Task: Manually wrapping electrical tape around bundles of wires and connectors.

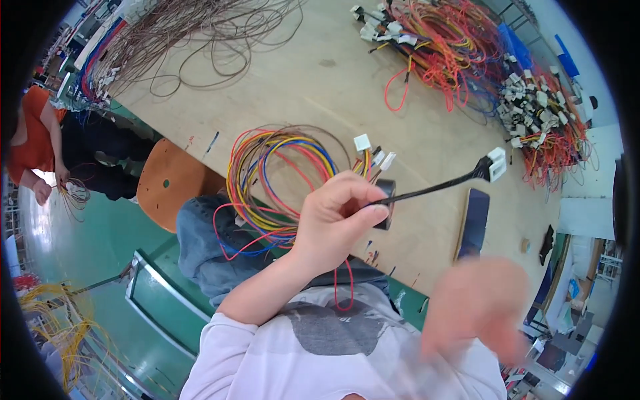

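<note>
My left hand (340, 220) pinches a wire harness between thumb and fingers. The harness's black taped length (433, 189) sticks out to the right and ends in a white connector (495, 165). Behind the fingers lies a coil of red, yellow, blue and brown wires (233, 175), with further white plugs (362, 142) just past the hand. Part of a black roll (387, 217), perhaps tape, shows beside my fingertips. My right hand (477, 307) is off to the lower right, away from the harness; motion blurs it, so its fingers cannot be read.
A dark flat phone (474, 223) lies on the wooden table (313, 73) at right. Heaped harnesses with white connectors (453, 50) fill the far right, and loose brown wires (200, 40) the far left. An orange chair (162, 190) stands left, near another person (37, 137) holding wires.
</note>
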